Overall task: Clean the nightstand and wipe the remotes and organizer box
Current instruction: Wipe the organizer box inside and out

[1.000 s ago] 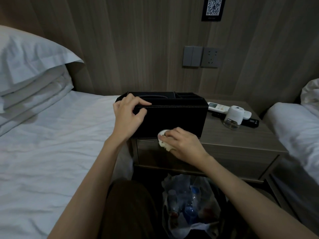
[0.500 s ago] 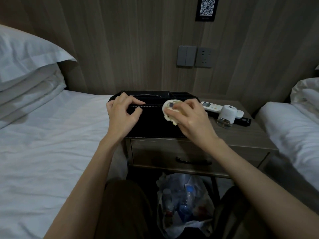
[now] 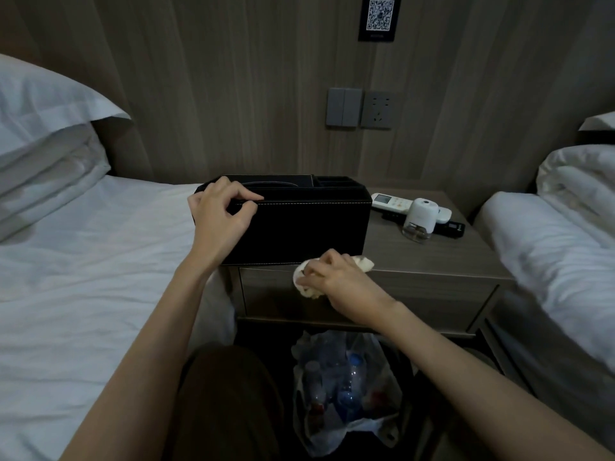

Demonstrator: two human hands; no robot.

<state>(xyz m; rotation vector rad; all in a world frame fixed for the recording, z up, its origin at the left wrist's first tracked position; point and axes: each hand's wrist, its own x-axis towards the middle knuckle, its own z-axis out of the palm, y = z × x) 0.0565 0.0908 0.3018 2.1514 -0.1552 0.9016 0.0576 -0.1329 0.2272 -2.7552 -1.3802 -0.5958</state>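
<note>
A black organizer box (image 3: 306, 227) with white stitching stands on the left part of the wooden nightstand (image 3: 432, 257). My left hand (image 3: 219, 217) grips the box's top left rim. My right hand (image 3: 339, 281) is closed on a crumpled white wipe (image 3: 362, 262), pressed at the box's lower front edge, just above the drawer. A white remote (image 3: 389, 202) and a black remote (image 3: 449, 229) lie to the right of the box, partly hidden by a small bottle.
A small clear bottle with a white cap (image 3: 419, 221) stands in front of the remotes. A plastic bag of empty bottles (image 3: 346, 390) sits on the floor below the nightstand. White beds (image 3: 83, 277) flank both sides. Wall switches and a socket (image 3: 359, 108) are above.
My right hand with the wipe rose to the box's top front edge, then came back down to the bottom edge. My left hand kept its hold on the rim.
</note>
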